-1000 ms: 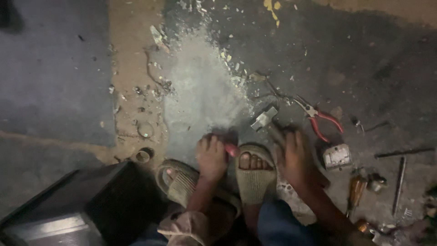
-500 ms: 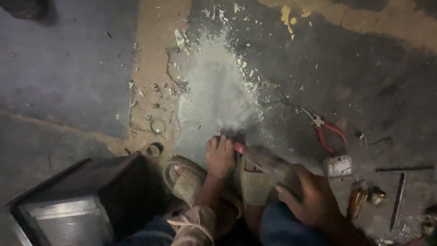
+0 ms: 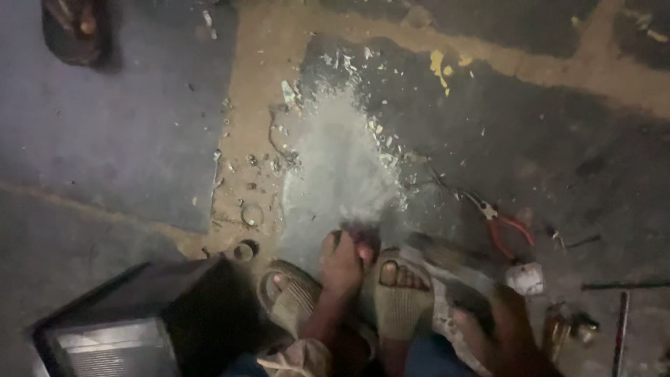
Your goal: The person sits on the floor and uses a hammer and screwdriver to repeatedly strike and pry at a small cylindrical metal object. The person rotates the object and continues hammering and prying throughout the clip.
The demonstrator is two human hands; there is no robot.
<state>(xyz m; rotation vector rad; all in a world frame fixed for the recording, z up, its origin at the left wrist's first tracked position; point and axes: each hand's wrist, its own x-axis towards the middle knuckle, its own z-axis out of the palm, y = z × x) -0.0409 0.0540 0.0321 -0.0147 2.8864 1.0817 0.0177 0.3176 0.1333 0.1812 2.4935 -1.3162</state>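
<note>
My left hand (image 3: 343, 264) reaches down between my knees, its fingers closed on a small dark reddish piece (image 3: 361, 236) held against the floor in front of my sandalled feet (image 3: 401, 293). At the lower right my right hand (image 3: 504, 328) is blurred and grips a long grey tool (image 3: 447, 262). The tool slants up-left toward the reddish piece. Its tip lies just right of my left hand. I cannot tell what kind of tool it is.
A pale dust patch (image 3: 335, 167) with metal chips spreads ahead of my feet. Red-handled pliers (image 3: 501, 225), a small white block (image 3: 525, 278), a screwdriver (image 3: 555, 328) and a metal rod (image 3: 620, 328) lie at the right. A black box (image 3: 139, 314) stands lower left; two small rings (image 3: 251, 213) lie nearby.
My right hand drew back from beside my right foot to the lower right, now with the long grey tool in it. My left hand stays on the reddish piece. The view shifted.
</note>
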